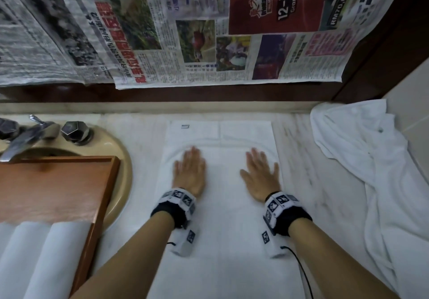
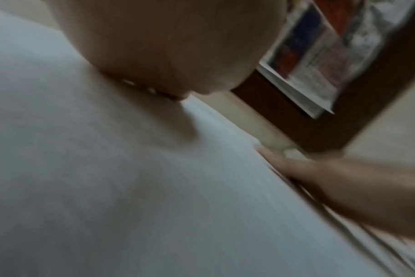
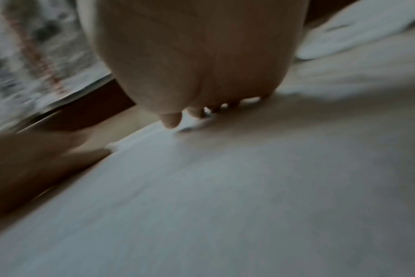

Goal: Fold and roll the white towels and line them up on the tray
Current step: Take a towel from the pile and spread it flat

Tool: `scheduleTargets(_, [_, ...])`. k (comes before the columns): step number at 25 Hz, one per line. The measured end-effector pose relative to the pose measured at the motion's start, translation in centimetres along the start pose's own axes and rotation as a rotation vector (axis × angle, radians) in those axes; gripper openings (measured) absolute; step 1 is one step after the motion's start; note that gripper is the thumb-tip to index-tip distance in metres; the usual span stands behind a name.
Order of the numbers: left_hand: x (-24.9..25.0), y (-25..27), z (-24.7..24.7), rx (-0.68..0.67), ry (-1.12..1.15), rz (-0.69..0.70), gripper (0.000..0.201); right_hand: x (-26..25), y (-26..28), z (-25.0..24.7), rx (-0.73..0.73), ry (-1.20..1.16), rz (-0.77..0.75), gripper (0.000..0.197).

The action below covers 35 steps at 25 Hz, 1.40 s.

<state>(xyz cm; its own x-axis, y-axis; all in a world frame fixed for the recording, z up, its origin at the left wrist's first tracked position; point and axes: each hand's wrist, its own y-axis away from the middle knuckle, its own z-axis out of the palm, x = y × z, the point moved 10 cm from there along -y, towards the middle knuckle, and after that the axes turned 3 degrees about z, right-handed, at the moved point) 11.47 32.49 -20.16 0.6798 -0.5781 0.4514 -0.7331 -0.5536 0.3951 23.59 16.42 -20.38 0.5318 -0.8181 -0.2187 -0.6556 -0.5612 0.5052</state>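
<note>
A white towel [image 1: 221, 217] lies folded lengthwise on the marble counter, running from the back wall toward me. Both my hands press flat on its far half, palms down and fingers straight. My left hand [image 1: 190, 171] is on the left side, my right hand [image 1: 261, 174] on the right side. In the blurred left wrist view my left hand [image 2: 168, 56] lies on the towel [image 2: 107, 187]. The right wrist view shows my right hand [image 3: 197, 61] flat on the towel [image 3: 225, 196]. A wooden tray [image 1: 58, 182] at the left holds rolled white towels [image 1: 41, 257] at its near end.
The tray sits over a beige sink [image 1: 120, 175] with a chrome tap [image 1: 25, 140] behind it. More white towels [image 1: 371, 171] lie crumpled at the right of the counter [image 1: 299, 159]. Newspaper sheets [image 1: 185, 38] cover the wall behind.
</note>
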Motion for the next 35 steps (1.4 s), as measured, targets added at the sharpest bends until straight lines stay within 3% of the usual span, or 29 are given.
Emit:
scheduleTargets(2, [-4.6,0.0,-2.3,0.066,0.034,-0.299,0.061,4.4,-0.1,-1.1,0.022,-0.060,0.272,0.069])
scheduleTargets(3, [-4.2,0.0,-2.9,0.065,0.040,-0.330,0.064,4.3,-0.1,-1.8,0.046,-0.071,0.299,0.072])
scheduleTargets(5, [1.7,-1.1,-2.4,0.010,0.032,-0.088,0.063,-0.8,-0.8,-3.0,0.110,-0.033,0.061,0.070])
scheduleTargets(7, [7.7,-1.9,0.1,-0.131,0.095,0.215,0.058,-5.7,-1.4,-2.3,0.048,-0.023,-0.230,0.063])
scheduleTargets(8, [8.1,-2.5,0.6,-0.154,0.072,0.270,0.056,-6.0,-2.0,-1.8,0.008,-0.005,-0.270,0.061])
scheduleTargets(9, [6.8,-3.3,0.3,-0.133,0.010,0.259,0.055,-4.9,-2.8,-1.7,-0.010,0.011,-0.243,0.059])
scheduleTargets(11, [1.5,-4.8,-1.7,-0.041,-0.111,0.092,0.055,-0.2,-4.4,-2.5,-0.035,0.029,-0.055,0.059])
scheduleTargets(13, [-3.2,-4.9,-4.7,0.040,-0.066,-0.135,0.059,3.3,-4.8,-3.9,-0.058,-0.002,0.142,0.063])
scheduleTargets(14, [-3.3,-4.9,-5.4,0.053,-0.012,-0.176,0.061,3.2,-5.0,-4.6,-0.048,-0.007,0.163,0.066])
scheduleTargets(17, [4.5,-5.8,-3.9,-0.015,0.135,0.101,0.056,-3.6,-6.0,-5.2,-0.038,-0.018,-0.105,0.063])
scheduleTargets(19, [7.6,-6.2,-1.6,-0.104,0.188,0.202,0.052,-6.4,-6.7,-4.2,-0.087,-0.022,-0.197,0.061])
scheduleTargets(25, [2.7,-8.8,-2.7,-0.071,-0.104,0.123,0.051,-4.0,-8.9,-4.4,-0.048,-0.011,-0.132,0.058])
scheduleTargets(35, [-4.0,-9.1,-5.6,-0.053,-0.201,-0.026,0.057,1.6,-9.8,-6.0,-0.027,-0.005,-0.005,0.062])
